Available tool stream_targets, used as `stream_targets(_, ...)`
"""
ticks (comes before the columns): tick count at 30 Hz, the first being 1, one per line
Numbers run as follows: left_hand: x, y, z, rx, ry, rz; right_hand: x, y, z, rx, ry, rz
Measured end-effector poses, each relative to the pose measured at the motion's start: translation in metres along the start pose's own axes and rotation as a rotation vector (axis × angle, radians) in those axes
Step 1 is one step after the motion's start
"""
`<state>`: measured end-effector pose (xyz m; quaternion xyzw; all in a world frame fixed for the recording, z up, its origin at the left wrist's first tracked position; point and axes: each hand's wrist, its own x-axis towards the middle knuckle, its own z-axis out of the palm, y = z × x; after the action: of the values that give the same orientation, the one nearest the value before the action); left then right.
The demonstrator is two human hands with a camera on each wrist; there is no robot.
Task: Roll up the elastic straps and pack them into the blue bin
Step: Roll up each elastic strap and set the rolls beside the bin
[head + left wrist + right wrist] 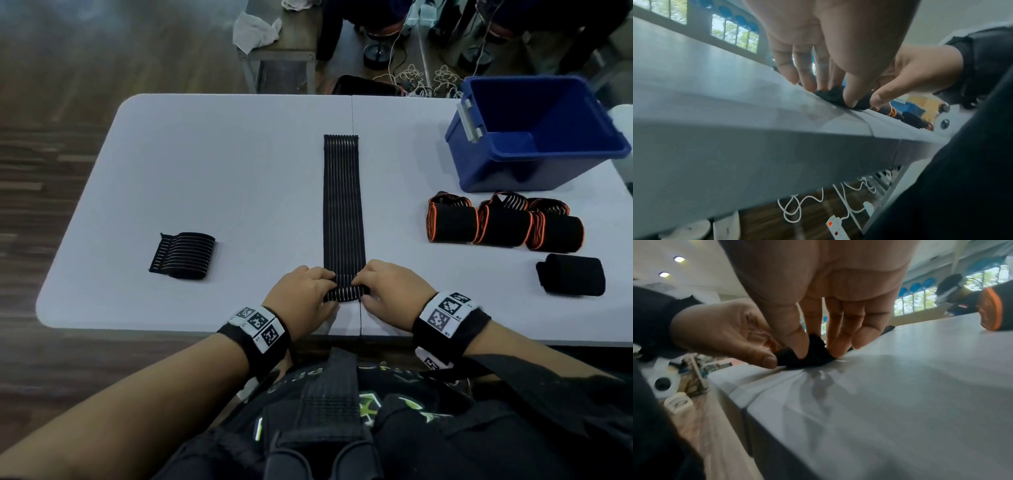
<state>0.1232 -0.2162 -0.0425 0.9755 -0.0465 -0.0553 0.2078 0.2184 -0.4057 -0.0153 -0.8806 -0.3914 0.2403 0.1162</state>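
Note:
A long black striped elastic strap (342, 205) lies flat down the middle of the white table (205, 171), running away from me. Its near end is turned over into a small roll (346, 294). My left hand (308, 294) pinches the roll's left side and my right hand (383, 291) pinches its right side. In the left wrist view the left fingers (807, 78) and thumb press the black roll (832, 96) on the table. In the right wrist view the right fingers (838, 337) and thumb grip the roll (813, 353). The blue bin (534, 137) stands at the far right.
Three rolled straps with orange edges (503, 226) lie in front of the bin, and a plain black roll (572, 274) lies nearer me. A loosely folded striped strap (183, 255) sits on the left. A bench with white cloth (257, 31) and cables stand beyond the table.

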Motion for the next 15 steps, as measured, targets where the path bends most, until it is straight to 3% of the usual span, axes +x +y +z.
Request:
stream_targets(8, 0.021, -0.007, -0.015, -0.313, -0.011, -0.267, 0.019, 0.001, -0.001, 0.244, 0.062, 0.215)
stream_targets(15, 0.038, -0.013, -0.01, -0.578, 0.064, -0.506, 0.035, 0.007, 0.001, 0.472, 0.164, 0.385)
